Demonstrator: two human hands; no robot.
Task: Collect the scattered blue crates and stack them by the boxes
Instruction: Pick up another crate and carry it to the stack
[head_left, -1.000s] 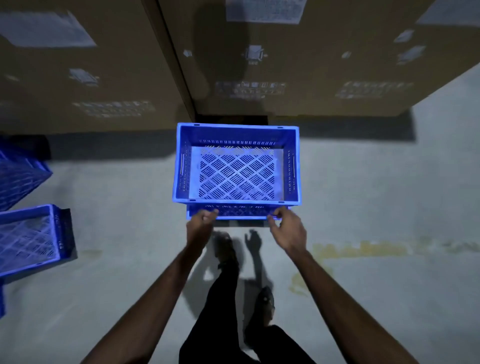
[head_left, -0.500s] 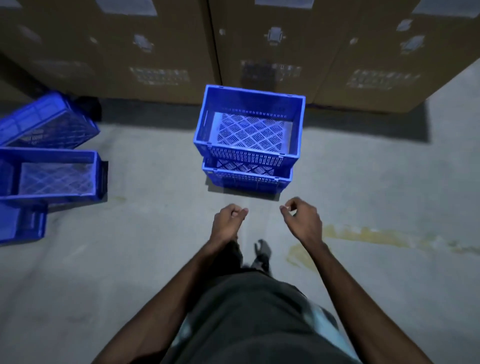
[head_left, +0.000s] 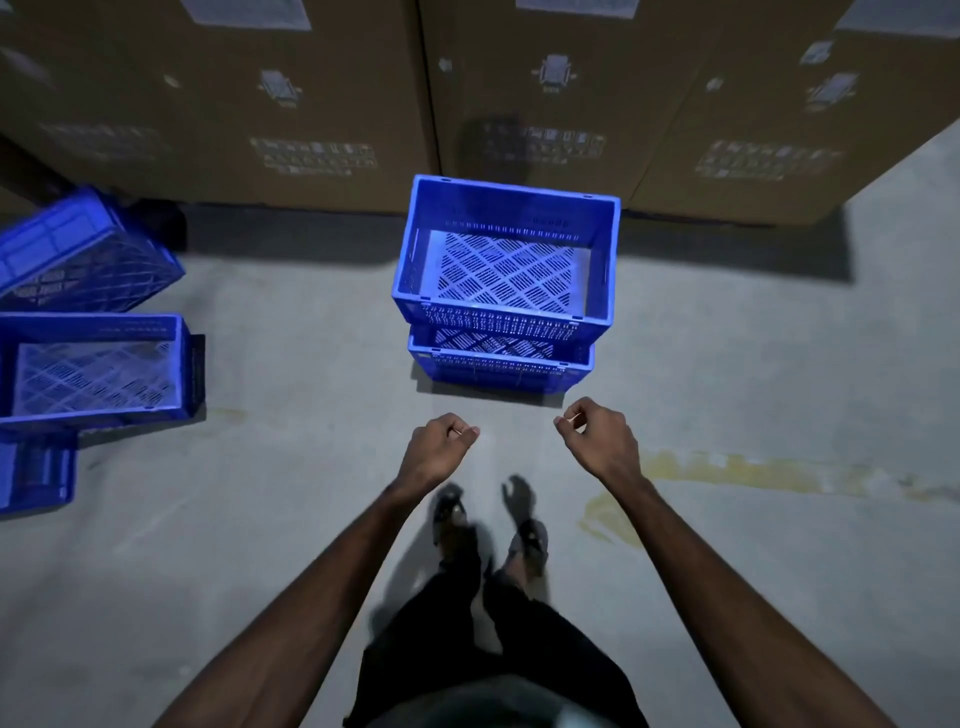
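Crates in blue make a stack (head_left: 501, 332) of two in the middle of the floor (head_left: 291, 519). The top crate (head_left: 498, 314) sits straight on the bottom crate (head_left: 498, 366), and its mesh bottom shows. The stack stands right in front of the boxes (head_left: 545, 114), very near them; whether it touches them I cannot tell. The boxes are big and brown, with white labels, and they make a wall along the back.

Both hands are near the stack, on the person's side of it, but they do not touch it. The left hand (head_left: 436, 452) has its fingers curled in loosely, with the thumb near the first finger, and it holds nothing. The right hand (head_left: 597, 436) looks the same: soft curled fingers, nothing in them. Both arms are bare and reach forward.

Three more blue crates are well off to the left. The tipped crate (head_left: 88, 249) lies tilted close to the boxes. The flat crate (head_left: 98, 332) sits open side up just in front of it. The edge crate (head_left: 34, 473) is only partly in view, nearest the person.

Below the hands are two feet in dark shoes (head_left: 452, 514). A yellow mark (head_left: 753, 467) runs on the floor on the right.
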